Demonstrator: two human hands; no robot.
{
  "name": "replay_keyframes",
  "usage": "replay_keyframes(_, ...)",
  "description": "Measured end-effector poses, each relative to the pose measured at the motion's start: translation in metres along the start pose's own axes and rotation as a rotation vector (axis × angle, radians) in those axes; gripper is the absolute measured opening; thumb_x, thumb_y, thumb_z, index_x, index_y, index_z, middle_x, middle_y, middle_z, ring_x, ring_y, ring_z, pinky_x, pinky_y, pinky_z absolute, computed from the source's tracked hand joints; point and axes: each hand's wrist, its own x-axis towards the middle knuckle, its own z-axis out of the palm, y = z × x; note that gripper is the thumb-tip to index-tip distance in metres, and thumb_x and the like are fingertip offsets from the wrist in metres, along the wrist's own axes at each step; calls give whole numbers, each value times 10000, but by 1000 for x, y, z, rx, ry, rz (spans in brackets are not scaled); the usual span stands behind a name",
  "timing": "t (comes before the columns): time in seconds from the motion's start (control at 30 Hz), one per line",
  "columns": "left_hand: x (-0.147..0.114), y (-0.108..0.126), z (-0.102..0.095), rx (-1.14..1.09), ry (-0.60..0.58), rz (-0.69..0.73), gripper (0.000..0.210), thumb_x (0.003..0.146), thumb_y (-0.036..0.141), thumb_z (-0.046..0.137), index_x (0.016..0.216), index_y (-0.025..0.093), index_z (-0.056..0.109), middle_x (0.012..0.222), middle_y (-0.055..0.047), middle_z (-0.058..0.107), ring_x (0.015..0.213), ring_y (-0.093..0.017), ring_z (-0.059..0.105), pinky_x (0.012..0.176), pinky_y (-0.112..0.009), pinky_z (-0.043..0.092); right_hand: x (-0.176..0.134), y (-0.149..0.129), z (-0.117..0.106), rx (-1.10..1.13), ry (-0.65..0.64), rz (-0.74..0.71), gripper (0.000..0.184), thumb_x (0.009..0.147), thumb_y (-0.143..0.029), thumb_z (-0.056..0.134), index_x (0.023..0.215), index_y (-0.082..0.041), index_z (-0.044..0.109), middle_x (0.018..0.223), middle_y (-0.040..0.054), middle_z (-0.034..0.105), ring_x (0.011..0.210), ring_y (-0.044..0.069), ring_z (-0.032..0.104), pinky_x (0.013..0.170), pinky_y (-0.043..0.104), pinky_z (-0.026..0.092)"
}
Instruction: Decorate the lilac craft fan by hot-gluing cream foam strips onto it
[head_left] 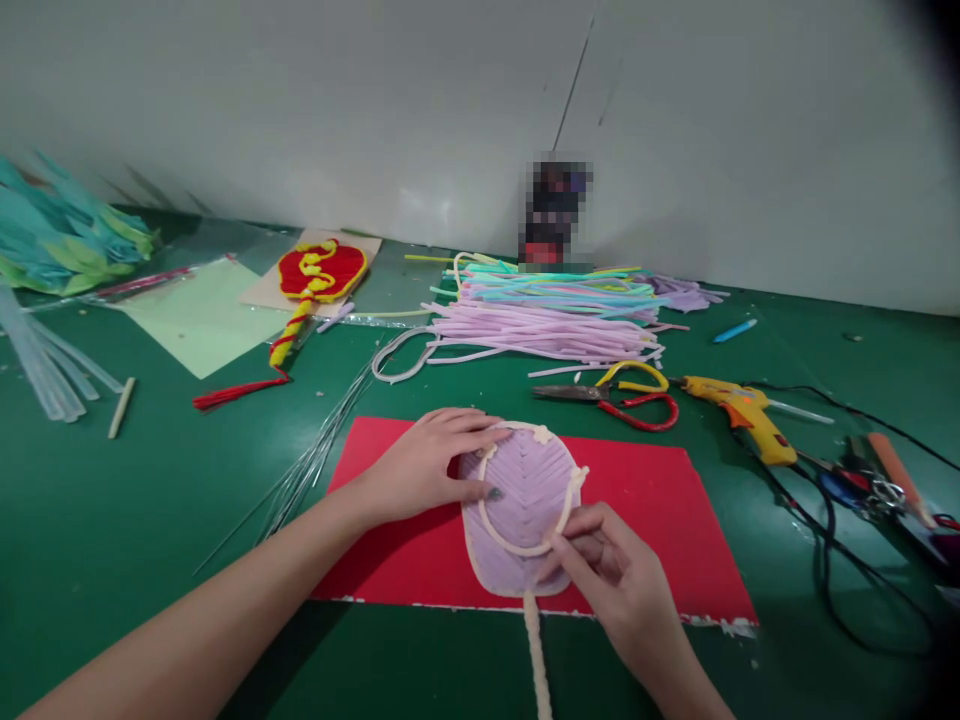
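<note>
The right hand (611, 570) pinches a cream fuzzy cord (517, 548) between thumb and fingertips at the lower right edge of a lilac woven fan (525, 500). The left hand (431, 465) lies flat, fingers spread, pressing the fan's upper left edge. The fan rests between both hands on a red sheet (660, 530); its twisted cream handle (536, 650) runs toward the person, just left of the right wrist.

The fan appears light, soft and pliable; the cord likely bends and keeps its shape. The rim and handle offer the firmest hold, and the woven face would probably dent under pressure.

Beyond the right hand lie red-and-yellow-handled scissors (622, 395) and a yellow glue gun (742, 415) with black cable. Farther off, a pile of pastel fuzzy stems (547, 315) sits ahead of both hands. Beyond the left hand lies a red fan with yellow trim (319, 275). A pixelated object stands against the wall; no readable writing or brand is visible.
</note>
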Motion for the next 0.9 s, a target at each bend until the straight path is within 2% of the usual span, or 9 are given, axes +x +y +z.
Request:
replay_keyframes(0.13,1,0,0,12,4,2,563,757,385,668,1289,358,483,1345,5,514,1262,-232,414,1055,-422,309,0,2,-2,-5,17,0,254,732,-391,693,733,-194,532,650,20,620,566,166,653,549,266,548)
replay_keyframes(0.3,3,1,0,29,-12,-21,535,770,376,664,1278,327,502,1342,-5,517,1258,-224,416,1060,-418,301,3,9,-10,-33,-94,27,233,742,-370,686,766,-197,533,692,40,628,638,201,669,578,314,577)
replay_keyframes(0.6,4,3,-1,26,-20,-45,515,793,388,629,1287,341,488,1352,15,506,1263,-224,402,1066,-416,291,1,6,-6,-52,-54,-6,208,797,-366,632,787,-197,509,701,14,607,643,174,672,594,275,568)
replay_keyframes(0.9,4,4,2,39,25,-5,410,848,233,499,1252,298,533,1322,13,533,1237,-193,431,1058,-401,320,-2,4,-1,-28,-4,-5,227,787,-384,634,772,-204,497,684,0,601,614,161,671,569,253,568)
